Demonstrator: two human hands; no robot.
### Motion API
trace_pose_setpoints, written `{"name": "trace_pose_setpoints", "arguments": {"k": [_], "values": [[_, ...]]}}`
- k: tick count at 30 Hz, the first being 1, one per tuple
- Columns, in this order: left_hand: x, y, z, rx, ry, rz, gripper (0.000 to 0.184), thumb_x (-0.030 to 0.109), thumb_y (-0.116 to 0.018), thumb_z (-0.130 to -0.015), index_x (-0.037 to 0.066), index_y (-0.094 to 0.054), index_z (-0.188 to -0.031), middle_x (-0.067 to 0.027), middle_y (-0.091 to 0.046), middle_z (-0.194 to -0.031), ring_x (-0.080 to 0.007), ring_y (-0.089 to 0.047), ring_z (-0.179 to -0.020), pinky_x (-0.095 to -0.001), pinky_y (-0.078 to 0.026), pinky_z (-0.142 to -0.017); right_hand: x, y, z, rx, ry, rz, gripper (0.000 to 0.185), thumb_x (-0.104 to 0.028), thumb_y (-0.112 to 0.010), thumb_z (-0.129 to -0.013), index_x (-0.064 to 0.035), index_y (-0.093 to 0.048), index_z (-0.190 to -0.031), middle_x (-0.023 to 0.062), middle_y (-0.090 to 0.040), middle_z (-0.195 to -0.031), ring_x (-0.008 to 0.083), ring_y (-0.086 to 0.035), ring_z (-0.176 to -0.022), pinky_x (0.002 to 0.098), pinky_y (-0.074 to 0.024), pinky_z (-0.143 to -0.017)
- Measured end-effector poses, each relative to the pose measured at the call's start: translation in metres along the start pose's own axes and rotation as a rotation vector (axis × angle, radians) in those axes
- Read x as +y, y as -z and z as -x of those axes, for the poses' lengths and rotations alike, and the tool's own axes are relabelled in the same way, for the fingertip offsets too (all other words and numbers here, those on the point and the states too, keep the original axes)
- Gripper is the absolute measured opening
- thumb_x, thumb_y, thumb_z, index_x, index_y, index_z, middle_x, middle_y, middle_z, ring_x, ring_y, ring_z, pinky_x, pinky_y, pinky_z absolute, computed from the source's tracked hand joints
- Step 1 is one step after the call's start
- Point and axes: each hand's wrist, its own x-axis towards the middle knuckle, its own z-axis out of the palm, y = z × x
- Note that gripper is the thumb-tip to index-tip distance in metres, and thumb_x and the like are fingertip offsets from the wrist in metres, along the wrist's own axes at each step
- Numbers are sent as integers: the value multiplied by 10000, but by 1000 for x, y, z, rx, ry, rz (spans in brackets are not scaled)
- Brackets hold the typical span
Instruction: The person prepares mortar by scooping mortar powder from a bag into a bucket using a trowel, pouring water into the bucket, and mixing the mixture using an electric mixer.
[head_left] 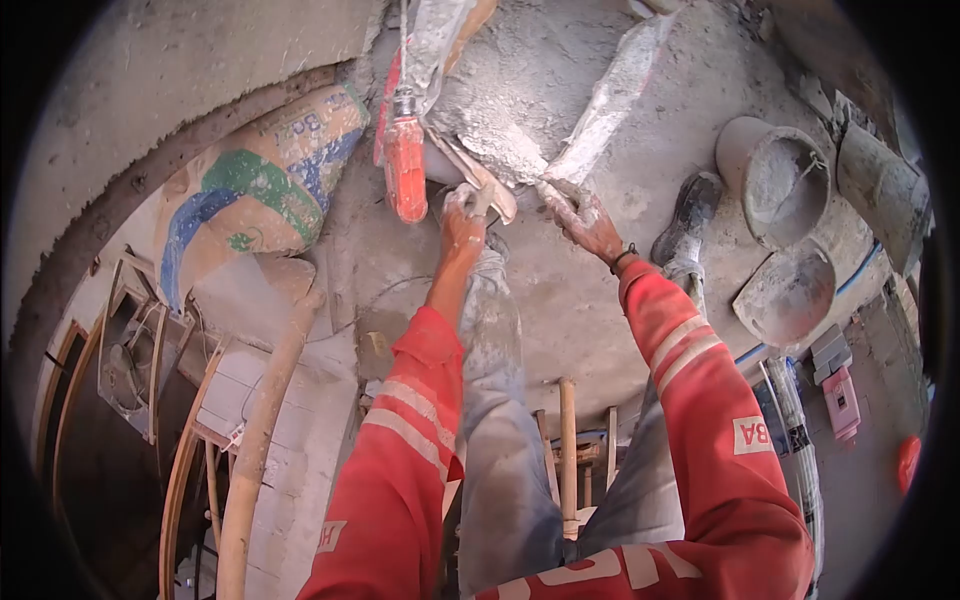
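My left hand [464,222], coated in grey dust, is closed on the edge of a torn paper sack [480,178] at top centre. My right hand [585,220] pinches the other torn edge, where a dusty white flap [618,95] runs up and away. Grey powder [505,75] lies between the sack's opened sides, above both hands. Just left of my left hand is a red-handled tool [406,170]. The fingertips are partly hidden by the sack and the dust.
A printed cement bag [265,185] leans at the left above a wooden pole [262,430]. A dusty bucket [785,190] lies at the right, with a shallow scoop-like container [788,295] below it. My shoes stand on the dusty floor [590,320]. A pink object [841,400] lies far right.
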Motion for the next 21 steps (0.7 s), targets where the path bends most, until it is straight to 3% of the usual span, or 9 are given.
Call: {"name": "trace_pose_setpoints", "arguments": {"k": [2, 4, 5, 7, 9, 12, 16, 18, 21], "values": [[-19, 7, 9, -21, -74, -10, 384, 353, -611, -875, 11, -582, -1049, -161, -564, -1037, -330, -543, -1001, -396, -446, -866, 3, 13, 16, 47, 95, 30, 415, -289, -540, -901, -79, -556, -1259, 122, -658, -1055, 239, -616, -795, 359, -490, -723], [-11, 17, 26, -72, -5, 38, 274, 266, -559, -902, 75, -564, -1098, -82, -576, -1054, -232, -567, -974, -401, -496, -815, 8, 28, 34, 111, 173, 81, 416, -279, -538, -897, -68, -555, -1255, 123, -653, -1080, 260, -624, -809, 369, -491, -754], [6, 22, 39, -115, 163, 85, 270, 236, -499, -925, 122, -544, -1165, -34, -591, -1114, -174, -575, -993, -421, -518, -815, 3, 44, 52, 115, 153, 40, 417, -270, -538, -894, -66, -552, -1257, 122, -653, -1086, 267, -627, -822, 373, -489, -769], [1, 29, 55, -158, 173, 1, 259, 184, -464, -930, 121, -542, -1169, -30, -590, -1115, -162, -593, -949, -384, -537, -779, -29, 82, 97, 106, 89, -95, 418, -243, -539, -885, -66, -546, -1263, 117, -652, -1104, 280, -632, -870, 380, -483, -806], [11, 21, 78, -58, 186, 117, 156, 212, -589, -899, 85, -592, -987, 2, -579, -904, -137, -544, -753, -282, -492, -626, -40, 109, 141, 160, 96, -161, 428, -201, -545, -871, -55, -535, -1273, 114, -651, -1121, 268, -637, -916, 374, -479, -829], [11, 9, 100, -83, 150, -30, 151, 217, -583, -902, 89, -602, -981, -6, -597, -892, -137, -564, -773, -266, -486, -634, -26, 150, 208, 370, 162, -104, 450, -136, -555, -849, -14, -518, -1280, 128, -647, -1131, 228, -638, -952, 351, -476, -837], [17, -28, 112, -71, 14, -320, 121, 158, -560, -899, 76, -617, -969, -24, -606, -846, -128, -579, -768, -254, -481, -635, 11, 196, 283, 680, 98, -118, 456, -102, -559, -835, 48, -508, -1262, 174, -639, -1127, 232, -632, -988, 346, -470, -852], [61, -61, 125, -62, -81, -462, 120, 134, -558, -894, 67, -625, -967, -43, -614, -838, -132, -585, -761, -264, -483, -634, 35, 214, 296, 830, 45, -81, 468, -138, -559, -845, 24, -501, -1280, 156, -650, -1072, 231, -632, -964, 348, -475, -832], [104, -99, 130, -164, 87, -332, 171, 143, -577, -884, 45, -604, -1022, -82, -630, -883, -164, -602, -779, -295, -493, -663, 52, 245, 282, 994, -66, 122, 491, -223, -569, -860, -68, -498, -1320, 103, -668, -1018, 244, -620, -967, 364, -470, -836]]}}
